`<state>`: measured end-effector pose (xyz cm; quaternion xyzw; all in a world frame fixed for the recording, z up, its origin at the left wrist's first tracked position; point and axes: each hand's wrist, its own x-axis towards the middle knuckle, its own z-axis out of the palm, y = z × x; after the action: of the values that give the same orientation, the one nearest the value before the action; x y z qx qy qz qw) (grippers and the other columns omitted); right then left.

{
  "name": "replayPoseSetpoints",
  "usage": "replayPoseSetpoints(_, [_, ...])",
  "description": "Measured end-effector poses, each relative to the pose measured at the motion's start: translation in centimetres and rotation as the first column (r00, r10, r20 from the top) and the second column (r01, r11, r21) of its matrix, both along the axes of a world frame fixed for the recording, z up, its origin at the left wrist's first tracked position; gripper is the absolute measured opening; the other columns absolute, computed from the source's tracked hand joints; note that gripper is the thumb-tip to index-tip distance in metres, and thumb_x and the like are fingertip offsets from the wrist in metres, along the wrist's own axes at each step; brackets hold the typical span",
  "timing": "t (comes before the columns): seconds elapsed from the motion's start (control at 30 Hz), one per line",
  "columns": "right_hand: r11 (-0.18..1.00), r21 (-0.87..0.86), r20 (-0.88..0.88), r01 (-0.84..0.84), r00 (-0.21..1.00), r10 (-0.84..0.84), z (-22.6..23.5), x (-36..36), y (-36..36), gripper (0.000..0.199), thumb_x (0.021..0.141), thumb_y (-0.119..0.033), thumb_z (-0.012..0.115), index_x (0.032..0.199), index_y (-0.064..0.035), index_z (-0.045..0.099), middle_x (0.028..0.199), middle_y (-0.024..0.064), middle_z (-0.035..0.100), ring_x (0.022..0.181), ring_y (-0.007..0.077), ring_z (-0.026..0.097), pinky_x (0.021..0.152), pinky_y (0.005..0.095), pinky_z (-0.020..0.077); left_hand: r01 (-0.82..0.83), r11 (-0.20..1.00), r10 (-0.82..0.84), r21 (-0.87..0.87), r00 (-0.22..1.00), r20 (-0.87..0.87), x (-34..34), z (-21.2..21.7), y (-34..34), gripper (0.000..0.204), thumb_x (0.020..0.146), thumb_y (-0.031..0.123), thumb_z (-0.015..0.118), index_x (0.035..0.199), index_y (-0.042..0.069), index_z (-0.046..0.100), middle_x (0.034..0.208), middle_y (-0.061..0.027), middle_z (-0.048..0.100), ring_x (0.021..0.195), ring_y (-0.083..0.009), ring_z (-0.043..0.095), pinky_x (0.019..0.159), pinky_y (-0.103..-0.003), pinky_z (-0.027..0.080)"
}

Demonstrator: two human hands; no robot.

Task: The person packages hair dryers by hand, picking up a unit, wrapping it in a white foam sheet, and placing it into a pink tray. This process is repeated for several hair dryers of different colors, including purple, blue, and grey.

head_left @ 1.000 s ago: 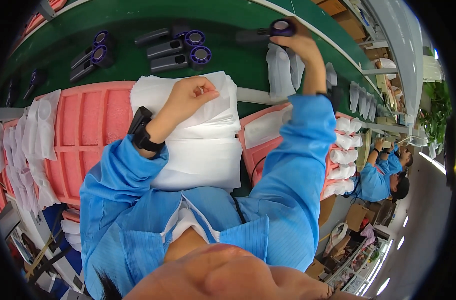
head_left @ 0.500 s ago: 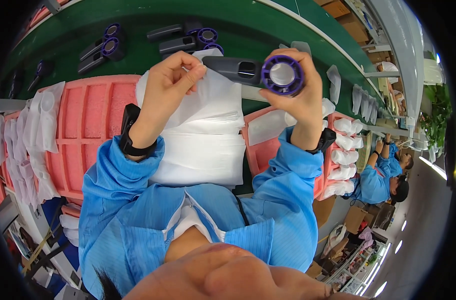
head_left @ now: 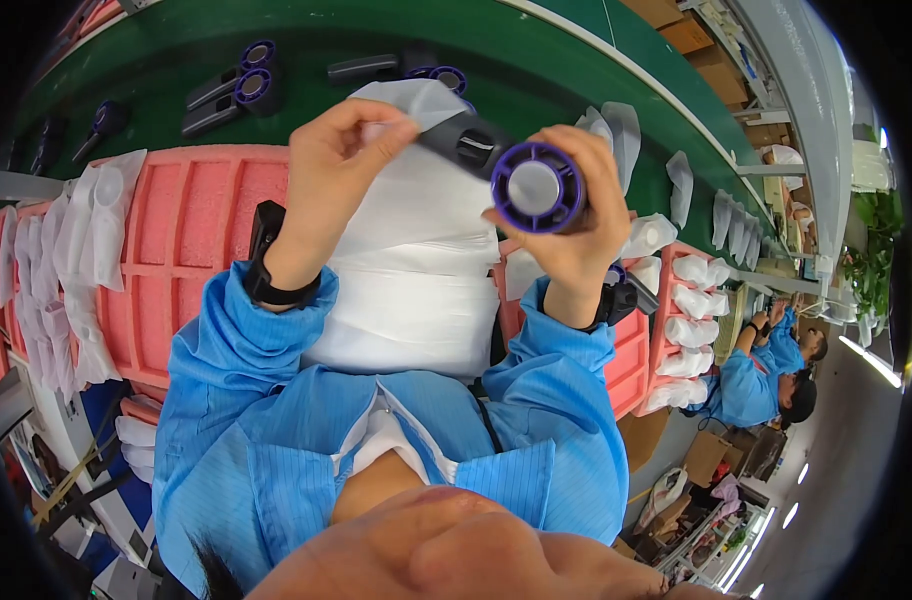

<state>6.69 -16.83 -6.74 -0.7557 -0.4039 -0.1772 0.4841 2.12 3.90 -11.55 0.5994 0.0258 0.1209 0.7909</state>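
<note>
My right hand (head_left: pixel 583 195) is wrapped round the round head of a dark grey hair dryer (head_left: pixel 539 188) with a purple ring, held above the work surface. Its handle points left toward my left hand (head_left: pixel 351 150), whose thumb and fingers pinch the edge of a thin white translucent bag (head_left: pixel 401 185). The handle's tip meets the bag's edge at my left fingertips; how far it is inside I cannot tell. Below the bag lies a thick stack of white bags (head_left: pixel 401 315), close to my chest.
Several similar hair dryers (head_left: pixel 231 95) lie on the green bench (head_left: pixel 316 40). A pink foam tray (head_left: pixel 186 270) is on my left; another pink tray (head_left: pixel 631 365) at right has wrapped pieces (head_left: pixel 691 300) beside it. More wrapped pieces (head_left: pixel 736 220) lie farther right. Two people (head_left: pixel 761 375) work there.
The hair dryer and my right hand have moved left and slightly down, with the handle now tilted more. My left hand keeps its pinch on the bag's edge.
</note>
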Motion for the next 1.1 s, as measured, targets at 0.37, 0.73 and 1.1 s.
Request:
replayPoseSetpoints(0.37, [0.998,-0.056,0.115,0.005,0.993,0.001,-4.8,0.2,4.7,0.060,0.059,-0.002,0.080,0.116,0.0017,0.061,0.108,0.0150,0.055,0.093,0.0263,0.059,0.074,0.0299,0.0493,-0.289,0.796,0.054,0.532,0.909,0.413,-3.1,0.8,-2.7,0.020,0.072,-0.003,0.072,0.092,0.002,0.070,0.083,-0.0061,0.063,0.074,-0.0148,0.061,0.054,-0.023,0.045])
replayPoseSetpoints(0.73, [0.996,-0.009,-0.148,0.093,0.985,-0.093,-4.6,-0.4,3.9,0.080,0.059,-0.007,0.080,0.132,-0.0016,0.046,0.116,0.0163,0.051,0.105,0.0258,0.054,0.084,0.0341,0.0481,-0.369,0.623,0.000,0.690,0.881,0.472,-0.6,-0.3,-2.4,0.052,0.065,-0.001,0.074,0.114,0.008,0.062,0.114,-0.0130,0.057,0.090,-0.0232,0.061,0.070,-0.031,0.051])
replayPoseSetpoints(1.1, [0.936,-0.140,-0.178,-0.324,0.938,0.299,-6.2,1.2,2.5,0.061,0.060,-0.004,0.076,0.117,-0.0024,0.053,0.103,0.0153,0.060,0.090,0.0349,0.063,0.069,0.0346,0.0517,0.001,0.965,-0.114,0.262,0.902,0.417,-0.2,0.6,0.9,0.041,0.065,0.016,0.082,0.103,0.010,0.065,0.125,-0.0095,0.049,0.110,-0.0222,0.049,0.091,-0.032,0.039])
